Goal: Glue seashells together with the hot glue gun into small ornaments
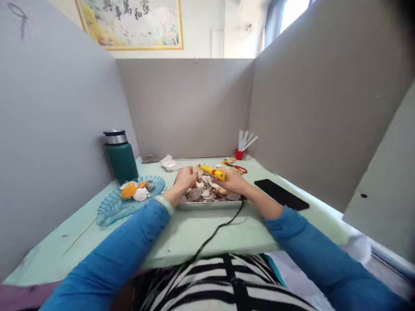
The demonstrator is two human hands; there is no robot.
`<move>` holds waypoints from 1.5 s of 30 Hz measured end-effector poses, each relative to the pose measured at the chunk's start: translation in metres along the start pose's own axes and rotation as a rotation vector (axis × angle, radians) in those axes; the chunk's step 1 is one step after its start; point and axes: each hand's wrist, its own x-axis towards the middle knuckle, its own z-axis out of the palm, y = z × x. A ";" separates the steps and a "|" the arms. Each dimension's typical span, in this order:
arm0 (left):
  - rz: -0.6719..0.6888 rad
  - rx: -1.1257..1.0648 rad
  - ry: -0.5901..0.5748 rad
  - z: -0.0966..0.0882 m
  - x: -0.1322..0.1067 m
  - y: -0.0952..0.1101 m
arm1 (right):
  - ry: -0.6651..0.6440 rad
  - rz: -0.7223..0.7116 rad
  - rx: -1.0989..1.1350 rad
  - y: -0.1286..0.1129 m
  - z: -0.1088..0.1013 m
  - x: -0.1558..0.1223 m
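My right hand [232, 181] grips a yellow glue gun [213, 172] whose tip points left, and its black cord [210, 235] trails back to my lap. My left hand [186, 177] is closed in a pinch on a small pale shell [197, 170] held at the gun's tip. Both hands hover over a metal tray [207, 204] filled with several pink, white and brown shells.
A blue glass shell-shaped dish [112, 206] with orange and white shells lies at left, and a green flask [121, 156] stands behind it. A black phone [281, 194] lies at right. Red scissors [239, 167], a red cup of white sticks [240, 150] and crumpled tissue [168, 162] sit at the back. Grey partitions enclose the table.
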 end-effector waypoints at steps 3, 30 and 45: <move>-0.009 0.016 -0.006 0.001 -0.001 0.000 | 0.003 -0.004 0.000 0.000 0.000 0.000; 0.002 0.007 -0.026 0.004 0.004 -0.007 | 0.024 -0.007 0.038 0.000 -0.001 -0.001; 0.003 -0.060 0.039 0.003 0.002 -0.004 | 0.017 0.003 0.034 -0.001 -0.001 -0.001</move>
